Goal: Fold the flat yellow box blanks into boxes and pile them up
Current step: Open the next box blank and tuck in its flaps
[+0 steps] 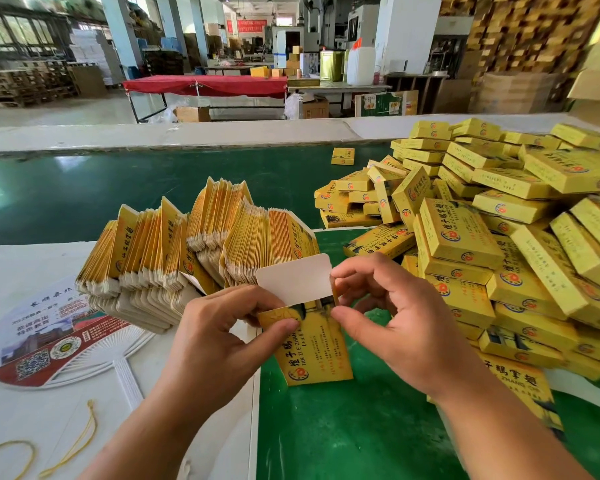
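Both hands hold one yellow box [314,351] above the green belt, upright, its white top flap [297,278] standing open. My left hand [219,341] grips the box's upper left corner, thumb on its front face. My right hand [392,323] pinches the upper right edge by the flap between thumb and fingers. A thick row of flat yellow box blanks [194,251] stands on edge just behind my left hand. A large pile of folded yellow boxes [499,244] fills the right side.
A printed hand fan [49,344] and yellow cord [77,445] lie on the white table [21,265] at left. The green conveyor belt [118,195] runs across behind. One lone box [342,156] sits on the belt farther back.
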### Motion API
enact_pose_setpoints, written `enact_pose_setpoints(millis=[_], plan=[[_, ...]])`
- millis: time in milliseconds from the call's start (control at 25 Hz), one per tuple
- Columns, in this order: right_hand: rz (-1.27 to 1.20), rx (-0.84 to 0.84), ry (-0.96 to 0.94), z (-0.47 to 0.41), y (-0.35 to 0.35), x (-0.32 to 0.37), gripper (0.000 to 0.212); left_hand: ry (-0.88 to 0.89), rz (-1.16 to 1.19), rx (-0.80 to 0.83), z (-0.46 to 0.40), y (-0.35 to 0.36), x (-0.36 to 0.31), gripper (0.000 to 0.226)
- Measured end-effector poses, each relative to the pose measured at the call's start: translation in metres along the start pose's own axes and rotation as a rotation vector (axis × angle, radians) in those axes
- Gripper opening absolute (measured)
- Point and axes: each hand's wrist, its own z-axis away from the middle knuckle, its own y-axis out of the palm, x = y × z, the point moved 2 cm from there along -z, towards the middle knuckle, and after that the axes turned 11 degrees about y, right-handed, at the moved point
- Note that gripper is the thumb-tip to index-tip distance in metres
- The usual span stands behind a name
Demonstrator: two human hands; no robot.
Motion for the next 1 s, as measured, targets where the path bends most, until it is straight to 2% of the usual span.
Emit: enact_pose_setpoints(millis=[120,320,440,560,640,680,760,840,920,1000], plan=[[-0.006,0.027,-0.011,0.000,0.001,0.000,0.030,-0.002,0.001,0.024,-0.001,-0.001,-0.001,0.017],[0.012,0.073,-0.035,-0.002,0.001,0.002,0.008,0.027,-0.026,0.075,-0.002,-0.001,-0.004,0.018],[0.053,0.069,-0.076,-0.002,0.001,0.003,0.014,0.072,-0.070,0.082,-0.002,0.003,-0.010,0.018],[0.077,0.039,-0.100,-0.003,0.004,0.002,0.020,0.079,-0.044,0.042,-0.002,0.002,-0.013,0.017],[0.039,0.018,-0.083,-0.001,0.006,0.001,0.014,0.053,-0.023,-0.032,-0.001,-0.001,-0.011,0.014],[-0.011,0.004,-0.049,0.000,0.007,0.001,0.011,0.014,0.009,-0.082,0.000,-0.002,-0.009,0.020],[-0.128,-0.013,0.048,0.003,0.010,-0.001,0.030,-0.094,0.123,-0.150,0.001,-0.003,-0.004,0.046],[-0.156,0.005,0.095,0.003,0.013,-0.005,0.053,-0.144,0.187,-0.117,0.002,-0.001,0.001,0.065],[-0.157,0.050,0.092,0.002,0.013,-0.007,0.058,-0.125,0.193,-0.041,0.002,-0.001,0.005,0.054],[-0.169,0.082,0.069,0.001,0.012,-0.006,0.043,-0.118,0.243,0.003,0.001,-0.002,0.007,0.032]])
